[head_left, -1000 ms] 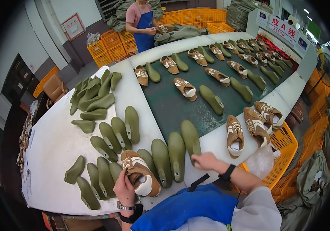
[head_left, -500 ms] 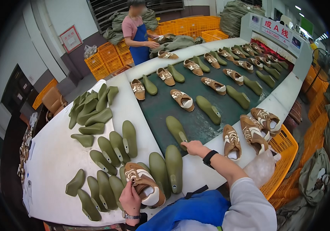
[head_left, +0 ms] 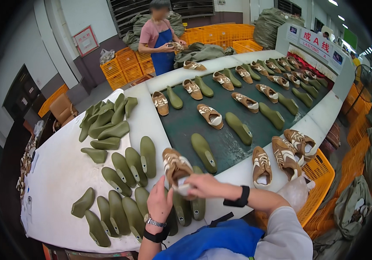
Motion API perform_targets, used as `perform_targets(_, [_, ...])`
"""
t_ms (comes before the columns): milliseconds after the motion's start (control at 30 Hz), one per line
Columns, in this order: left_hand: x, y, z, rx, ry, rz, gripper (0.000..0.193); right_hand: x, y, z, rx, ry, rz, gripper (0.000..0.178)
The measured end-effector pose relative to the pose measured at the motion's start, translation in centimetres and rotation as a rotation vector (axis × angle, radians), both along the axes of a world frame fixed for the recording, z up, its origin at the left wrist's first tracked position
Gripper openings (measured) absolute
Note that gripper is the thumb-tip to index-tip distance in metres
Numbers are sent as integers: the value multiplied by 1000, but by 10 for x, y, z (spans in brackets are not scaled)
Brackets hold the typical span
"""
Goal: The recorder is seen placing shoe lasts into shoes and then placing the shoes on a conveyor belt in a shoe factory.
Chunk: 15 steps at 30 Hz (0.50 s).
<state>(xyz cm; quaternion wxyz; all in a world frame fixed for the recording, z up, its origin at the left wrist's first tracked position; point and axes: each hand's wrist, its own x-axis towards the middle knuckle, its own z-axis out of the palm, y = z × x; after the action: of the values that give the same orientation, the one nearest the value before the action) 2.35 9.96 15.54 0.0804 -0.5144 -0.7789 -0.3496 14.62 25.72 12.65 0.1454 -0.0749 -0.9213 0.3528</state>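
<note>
One brown shoe (head_left: pixel 175 162) is clamped in the right hand (head_left: pixel 205 185), beside the left hand (head_left: pixel 159 202), whose hold is unclear.

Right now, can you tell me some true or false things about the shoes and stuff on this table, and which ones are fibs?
1. The person's right hand is at the heel of a brown-and-white shoe. True.
2. The silver watch is on the right wrist. False: it is on the left wrist.
3. Only shoes lie on the dark green surface. False: green foot shapes lie there too.
4. The co-worker at the back wears a blue apron. True.
5. The basket at the right is blue. False: it is orange.
</note>
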Motion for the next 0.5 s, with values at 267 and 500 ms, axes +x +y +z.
perform_targets(267, [-9,-68,-86,-384,-42,-40,46,-122,121,-72,180,-449,-224,26])
perform_targets(500, [2,-95,-129,-360,-147,108,48,-170,153,-127,62,-434,-199,52])
